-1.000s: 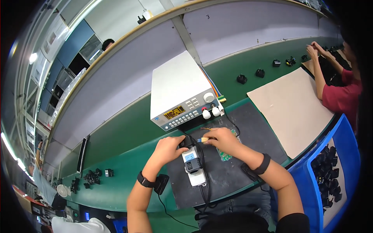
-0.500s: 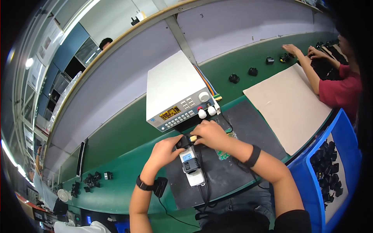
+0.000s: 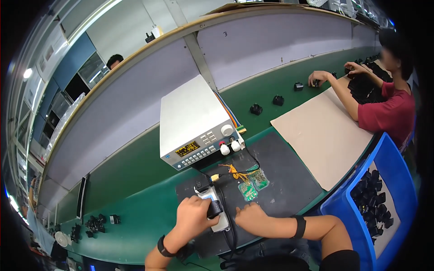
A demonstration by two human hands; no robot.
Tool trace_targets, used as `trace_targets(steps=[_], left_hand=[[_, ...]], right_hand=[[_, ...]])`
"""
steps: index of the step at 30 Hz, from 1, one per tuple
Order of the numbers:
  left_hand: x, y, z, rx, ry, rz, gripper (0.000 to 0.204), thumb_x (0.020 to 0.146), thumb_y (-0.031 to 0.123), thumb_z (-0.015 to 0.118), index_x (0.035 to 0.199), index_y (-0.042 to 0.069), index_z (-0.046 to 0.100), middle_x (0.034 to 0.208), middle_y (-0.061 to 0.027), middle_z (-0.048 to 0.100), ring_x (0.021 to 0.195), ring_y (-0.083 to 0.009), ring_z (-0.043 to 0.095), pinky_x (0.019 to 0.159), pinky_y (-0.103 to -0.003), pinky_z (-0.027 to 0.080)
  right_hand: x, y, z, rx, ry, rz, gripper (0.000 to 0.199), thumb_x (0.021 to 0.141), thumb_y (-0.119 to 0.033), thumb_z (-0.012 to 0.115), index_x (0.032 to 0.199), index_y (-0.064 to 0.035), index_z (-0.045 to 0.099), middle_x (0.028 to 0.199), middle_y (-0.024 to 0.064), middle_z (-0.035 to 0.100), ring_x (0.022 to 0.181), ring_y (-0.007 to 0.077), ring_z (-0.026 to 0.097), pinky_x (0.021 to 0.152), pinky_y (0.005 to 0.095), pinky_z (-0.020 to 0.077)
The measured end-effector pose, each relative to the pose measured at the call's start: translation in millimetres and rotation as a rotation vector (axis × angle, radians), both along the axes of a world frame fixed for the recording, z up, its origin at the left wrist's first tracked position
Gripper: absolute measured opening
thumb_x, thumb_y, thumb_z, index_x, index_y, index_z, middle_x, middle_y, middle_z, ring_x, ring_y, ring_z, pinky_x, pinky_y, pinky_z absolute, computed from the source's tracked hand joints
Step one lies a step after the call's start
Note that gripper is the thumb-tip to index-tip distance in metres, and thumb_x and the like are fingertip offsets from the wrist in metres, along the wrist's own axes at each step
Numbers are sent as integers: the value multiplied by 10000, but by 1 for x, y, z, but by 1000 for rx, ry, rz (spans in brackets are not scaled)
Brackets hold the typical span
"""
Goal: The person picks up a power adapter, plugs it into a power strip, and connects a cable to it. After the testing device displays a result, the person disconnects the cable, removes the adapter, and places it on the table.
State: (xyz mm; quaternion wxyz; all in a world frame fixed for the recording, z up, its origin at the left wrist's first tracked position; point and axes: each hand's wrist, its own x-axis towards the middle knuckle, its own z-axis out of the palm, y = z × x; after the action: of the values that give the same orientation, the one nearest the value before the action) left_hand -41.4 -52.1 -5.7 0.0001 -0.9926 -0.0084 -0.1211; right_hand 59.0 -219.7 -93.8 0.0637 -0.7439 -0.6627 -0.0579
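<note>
My left hand (image 3: 193, 217) is closed round a black power adapter (image 3: 214, 208) seated on a white power strip (image 3: 220, 225). At the strip's far end sits another black adapter (image 3: 202, 184), with a pale yellow connector (image 3: 214, 178) at its side. My right hand (image 3: 254, 220) rests low over the black mat (image 3: 289, 171), right of the strip. Its fingers are curled, and nothing shows in them. Beyond it lie two green circuit boards (image 3: 248, 191) with yellow wires (image 3: 234, 170).
A white bench instrument (image 3: 194, 122) with a lit display stands behind the mat. At right are a beige sheet (image 3: 323, 135) and a blue bin (image 3: 352, 217) of black adapters. More adapters (image 3: 95, 223) lie at left. A co-worker in a red shirt (image 3: 389, 106) reaches over the bench.
My left hand has moved from the far adapter to the nearer one. My right hand has let go of the yellow connector and drawn back toward me. The view has shifted slightly.
</note>
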Motion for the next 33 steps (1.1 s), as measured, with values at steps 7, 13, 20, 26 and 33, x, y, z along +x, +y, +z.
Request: trace_targets(steps=[7, 13, 20, 26, 33], left_hand=[[-88, 94, 57, 202, -280, 897, 333, 571, 216, 739, 846, 44, 665, 747, -133, 663, 703, -301, 654, 640, -368, 508], [-199, 269, -72, -112, 136, 1273, 533, 521, 309, 828, 904, -15, 648, 906, -208, 666, 865, -336, 653, 764, -407, 514], [-234, 271, -97, -144, -181, 1123, 618, 605, 270, 823, 1095, -29, 594, 1189, -232, 565, 1069, -355, 567, 882, -396, 466], [-149, 160, -11, 75, -450, 723, 574, 721, 94, 710, 1255, 33, 508, 1418, -202, 373, 1216, -352, 461, 979, -403, 399], [-49, 30, 30, 193, -456, -152, 599, 687, 246, 789, 1203, 36, 568, 1256, -190, 538, 1120, -326, 555, 908, -428, 455]], right_hand=[[50, -17, 61, -97, 509, -103, 235, 839, -310, 576, 844, -96, 672, 723, 139, 641, 707, 326, 640, 634, 466, 498], [261, 59, 56, 516, 289, -851, 421, 777, -192, 659, 1178, -135, 541, 1154, 117, 554, 973, 329, 589, 793, 429, 499], [354, 148, -23, 282, 258, -850, 526, 766, -158, 679, 1250, -243, 492, 1238, 138, 470, 1106, 357, 518, 936, 514, 414], [319, 102, 19, 602, 216, -894, 407, 757, -212, 718, 1076, -70, 510, 1116, 203, 477, 828, 406, 614, 682, 444, 529], [90, 14, 117, 573, 1444, 4, 410, 916, -273, 585, 1219, -9, 502, 950, 98, 587, 613, 122, 622, 497, 235, 491]])
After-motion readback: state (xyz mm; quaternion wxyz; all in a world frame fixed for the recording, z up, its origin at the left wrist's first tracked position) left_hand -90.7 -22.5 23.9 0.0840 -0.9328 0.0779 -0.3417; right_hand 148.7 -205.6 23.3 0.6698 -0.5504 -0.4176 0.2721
